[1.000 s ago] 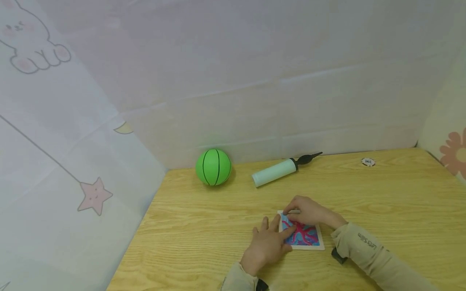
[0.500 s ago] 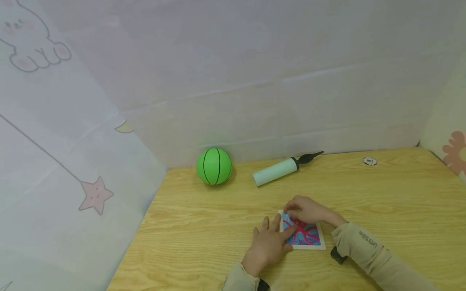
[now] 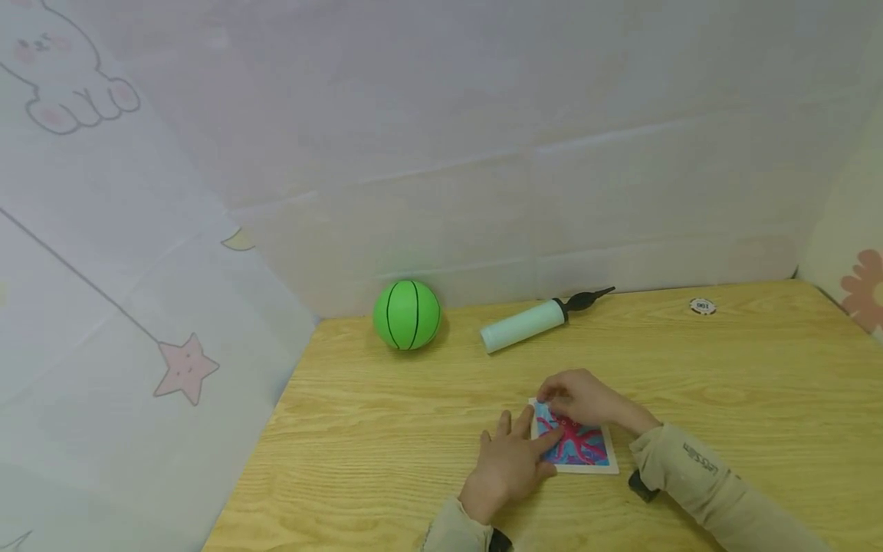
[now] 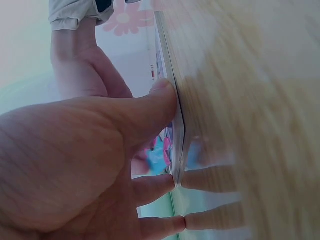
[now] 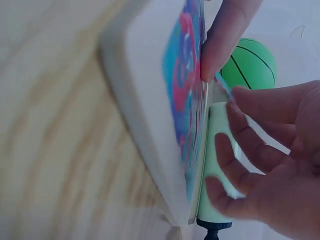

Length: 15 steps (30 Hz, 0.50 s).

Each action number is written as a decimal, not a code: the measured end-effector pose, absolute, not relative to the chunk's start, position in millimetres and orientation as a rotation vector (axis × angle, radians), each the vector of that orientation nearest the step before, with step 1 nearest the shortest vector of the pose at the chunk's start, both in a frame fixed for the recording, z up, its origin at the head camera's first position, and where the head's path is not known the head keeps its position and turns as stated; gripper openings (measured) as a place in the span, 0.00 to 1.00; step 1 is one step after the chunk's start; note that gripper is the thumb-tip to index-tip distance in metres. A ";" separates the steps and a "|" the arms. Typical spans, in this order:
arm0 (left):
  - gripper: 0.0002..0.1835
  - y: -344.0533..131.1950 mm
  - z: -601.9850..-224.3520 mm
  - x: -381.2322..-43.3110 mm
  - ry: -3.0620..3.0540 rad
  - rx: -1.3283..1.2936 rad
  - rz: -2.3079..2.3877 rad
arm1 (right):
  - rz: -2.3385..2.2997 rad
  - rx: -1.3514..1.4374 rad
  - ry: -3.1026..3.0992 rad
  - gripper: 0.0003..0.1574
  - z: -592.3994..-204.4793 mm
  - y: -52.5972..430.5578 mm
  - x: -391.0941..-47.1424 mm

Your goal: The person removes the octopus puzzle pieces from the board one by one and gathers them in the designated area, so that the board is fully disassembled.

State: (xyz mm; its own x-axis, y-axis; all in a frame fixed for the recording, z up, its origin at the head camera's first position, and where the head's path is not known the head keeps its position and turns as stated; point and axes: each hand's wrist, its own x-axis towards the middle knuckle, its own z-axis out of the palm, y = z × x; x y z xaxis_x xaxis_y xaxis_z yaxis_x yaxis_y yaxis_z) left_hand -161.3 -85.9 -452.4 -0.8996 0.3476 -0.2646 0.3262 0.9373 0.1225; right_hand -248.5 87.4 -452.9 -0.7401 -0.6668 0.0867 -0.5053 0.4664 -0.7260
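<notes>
A square octopus picture puzzle [image 3: 582,452] with a white frame lies flat on the table, pink on blue and purple. My left hand [image 3: 507,468] rests at its left side with fingers spread. The index finger [image 5: 227,42] presses on the picture, and the thumb touches the frame's near edge in the left wrist view. Over the upper left corner, my right hand [image 3: 582,397] pinches a thin puzzle piece [image 5: 223,86] between thumb and index finger, its edge tilted up from the board. The other right fingers are loosely curled. The right hand hides the picture's top in the head view.
At the back of the wooden table [image 3: 359,429] stands a green ball [image 3: 407,315] with black lines. A pale green hand pump [image 3: 524,326] with a black nozzle lies right of it. Farther right is a round chip [image 3: 703,307]. Printed cloth walls rise behind and at the sides.
Both hands stay in nearly the same place. The right hand's fingers shift slightly at the puzzle's upper left corner.
</notes>
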 end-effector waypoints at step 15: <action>0.29 -85.9 -450.4 -160.3 2.809 0.500 0.076 | -1.347 -0.930 2.501 0.09 -466.6 91.6 -254.1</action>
